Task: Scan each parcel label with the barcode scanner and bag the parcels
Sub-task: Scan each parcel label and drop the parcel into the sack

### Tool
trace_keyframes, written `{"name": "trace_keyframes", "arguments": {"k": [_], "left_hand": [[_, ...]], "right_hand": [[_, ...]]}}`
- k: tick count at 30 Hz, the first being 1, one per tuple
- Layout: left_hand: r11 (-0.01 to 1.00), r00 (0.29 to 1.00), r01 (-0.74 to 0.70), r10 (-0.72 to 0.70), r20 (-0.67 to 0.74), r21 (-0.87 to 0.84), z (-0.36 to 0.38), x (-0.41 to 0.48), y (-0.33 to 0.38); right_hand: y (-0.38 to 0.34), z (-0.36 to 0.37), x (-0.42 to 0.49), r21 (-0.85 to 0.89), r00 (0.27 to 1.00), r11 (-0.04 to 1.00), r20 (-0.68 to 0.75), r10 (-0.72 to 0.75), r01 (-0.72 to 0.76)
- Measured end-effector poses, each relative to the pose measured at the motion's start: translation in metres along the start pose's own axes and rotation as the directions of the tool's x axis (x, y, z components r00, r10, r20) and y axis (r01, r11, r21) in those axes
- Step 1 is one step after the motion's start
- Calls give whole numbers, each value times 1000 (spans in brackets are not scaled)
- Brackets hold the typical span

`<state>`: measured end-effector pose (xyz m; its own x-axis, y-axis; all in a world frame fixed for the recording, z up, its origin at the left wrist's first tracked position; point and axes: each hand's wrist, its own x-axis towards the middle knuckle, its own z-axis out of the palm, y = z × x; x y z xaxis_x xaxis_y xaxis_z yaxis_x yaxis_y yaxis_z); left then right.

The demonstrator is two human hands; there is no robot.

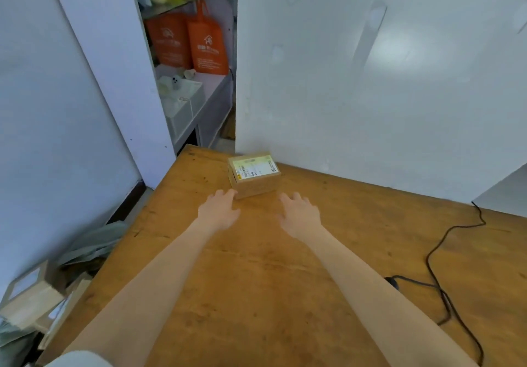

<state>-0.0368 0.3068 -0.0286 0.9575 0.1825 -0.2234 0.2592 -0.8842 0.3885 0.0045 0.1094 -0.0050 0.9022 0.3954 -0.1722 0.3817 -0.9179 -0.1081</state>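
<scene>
Parcel (pixel 253 175) pickup looked to be the step in hand. Both hands were empty with fingers spread: the left hand (pixel 220 209) had fingertips at the box's near left corner, the right hand (pixel 299 215) just short of it. It sat label-up at the far edge of the wooden table (pixel 256 281), near the white wall (pixel 370 81). Next, they would need to close on its sides, then find the scanner; only a black cable (pixel 445 252) showed.

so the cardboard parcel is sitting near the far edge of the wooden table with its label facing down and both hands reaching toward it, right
Not quite: the label faces up, on the top of the cardboard parcel, as the head view shows. The rest holds: the parcel sits near the far edge of the wooden table, with the left hand and right hand reaching toward it, both open.
</scene>
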Motion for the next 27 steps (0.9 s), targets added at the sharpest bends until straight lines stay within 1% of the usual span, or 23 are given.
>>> {"name": "trace_keyframes", "arguments": {"k": [3,8,12,14,16,18,22,24,27], "left_hand": [[995,1000,14,-12,-22,96,5,25,-1],[996,999,30,-29,-22,90,17,56,-7],[987,1000,4,-2,-10,160,28,73,-14],[990,1000,-2,2,-1,144,29,80,-16],[997,1000,-15,15,3,82,31,83,-17],[1000,1000,-26,26,8,-9,33,82,-14],[990,1000,-17,13,-27,-137,37,75,-7],[969,998,4,-20,-64,-248,41,68,-3],[907,986,98,-144,-84,-409,50,55,6]], "right_hand": [[5,3,34,0,999,1000,34,25,-25],[11,10,84,44,996,997,64,66,-69],[14,20,116,80,996,995,69,54,-59],[17,23,130,115,995,992,93,34,-44],[19,25,139,168,990,985,140,12,-35],[20,29,143,240,988,971,155,-16,-22],[21,35,131,372,995,928,96,-5,-32],[24,40,117,421,998,906,63,23,-48],[31,47,91,460,998,886,34,45,-55]]}}
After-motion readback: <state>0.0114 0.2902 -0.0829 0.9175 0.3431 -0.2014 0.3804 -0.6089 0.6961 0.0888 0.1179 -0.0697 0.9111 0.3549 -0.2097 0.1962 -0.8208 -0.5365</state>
